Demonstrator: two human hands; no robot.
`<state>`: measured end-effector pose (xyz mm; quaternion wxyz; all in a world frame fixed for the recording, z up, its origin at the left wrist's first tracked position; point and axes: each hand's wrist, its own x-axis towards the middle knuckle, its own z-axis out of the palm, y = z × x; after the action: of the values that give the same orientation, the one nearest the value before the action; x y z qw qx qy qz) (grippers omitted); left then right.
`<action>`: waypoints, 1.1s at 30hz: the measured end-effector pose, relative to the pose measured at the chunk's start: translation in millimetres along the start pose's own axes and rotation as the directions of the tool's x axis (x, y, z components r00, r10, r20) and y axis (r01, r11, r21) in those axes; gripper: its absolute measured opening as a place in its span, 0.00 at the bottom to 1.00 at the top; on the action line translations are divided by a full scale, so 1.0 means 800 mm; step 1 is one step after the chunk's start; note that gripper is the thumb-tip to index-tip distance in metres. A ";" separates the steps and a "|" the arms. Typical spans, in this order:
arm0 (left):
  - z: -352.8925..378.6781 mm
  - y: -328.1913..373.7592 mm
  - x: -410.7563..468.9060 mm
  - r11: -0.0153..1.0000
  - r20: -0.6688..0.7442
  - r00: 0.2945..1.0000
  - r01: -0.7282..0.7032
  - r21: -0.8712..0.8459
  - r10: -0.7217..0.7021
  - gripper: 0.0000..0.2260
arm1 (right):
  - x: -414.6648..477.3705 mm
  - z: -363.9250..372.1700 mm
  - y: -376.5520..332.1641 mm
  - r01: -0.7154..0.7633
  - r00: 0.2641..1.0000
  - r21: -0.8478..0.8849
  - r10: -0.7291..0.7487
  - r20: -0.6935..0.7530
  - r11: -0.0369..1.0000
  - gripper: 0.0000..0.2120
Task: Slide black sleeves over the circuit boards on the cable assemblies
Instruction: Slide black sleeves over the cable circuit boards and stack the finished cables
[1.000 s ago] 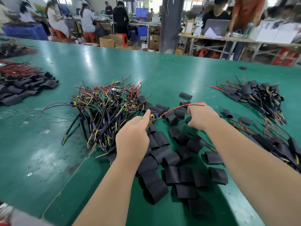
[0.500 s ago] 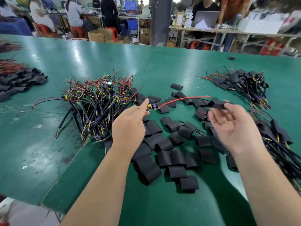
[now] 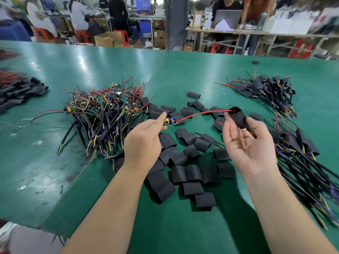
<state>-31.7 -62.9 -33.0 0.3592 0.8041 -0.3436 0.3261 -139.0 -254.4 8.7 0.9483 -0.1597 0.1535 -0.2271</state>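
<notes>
Sleeve (image 3: pixel 239 117) and wire (image 3: pixel 201 113) have now met. A second ago the right hand (image 3: pixel 247 149) lay knuckles-up on the loose sleeves (image 3: pixel 190 173), picking. Half a second ago it had lifted one clear and turned palm-up. Now it pinches that sleeve between thumb and forefinger, the other fingers loosely curled. The sleeve's open mouth faces the red wire's free tip, which sits at or just inside the rim; I cannot tell which.

The left hand (image 3: pixel 145 143) has hardly moved. It pinches the near end of the board (image 3: pixel 171 121) above the counter (image 3: pixel 55 162), and the wire runs rightward from there in a shallow arc. The board is bare and well apart from the sleeve.

I judge that picking is done and threading has begun. What is left is to run the sleeve along the wire and over the board. The thin wire may buckle or slip out of the mouth if the hands close up askew. Many bare assemblies wait in the heap (image 3: pixel 104 116) at left.
</notes>
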 end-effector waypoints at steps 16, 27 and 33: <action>0.006 0.025 -0.005 0.984 0.058 0.989 -0.143 0.106 0.137 0.23 | 0.002 -0.006 0.022 0.194 0.962 -0.402 -0.094 0.255 0.895 0.08; 0.010 0.029 -0.008 0.998 0.002 0.998 -0.056 -0.021 0.056 0.21 | 0.000 -0.011 0.048 0.272 0.943 -0.526 -0.115 0.311 0.806 0.08; 0.010 0.031 -0.008 0.990 -0.012 1.000 0.001 -0.141 -0.003 0.18 | -0.002 -0.009 0.046 0.302 0.928 -0.571 -0.099 0.359 0.763 0.14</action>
<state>-52.5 -79.8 -33.8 0.4176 0.7749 -0.3629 0.3055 -129.2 -223.8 -11.6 0.8252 -0.5097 0.0514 -0.2379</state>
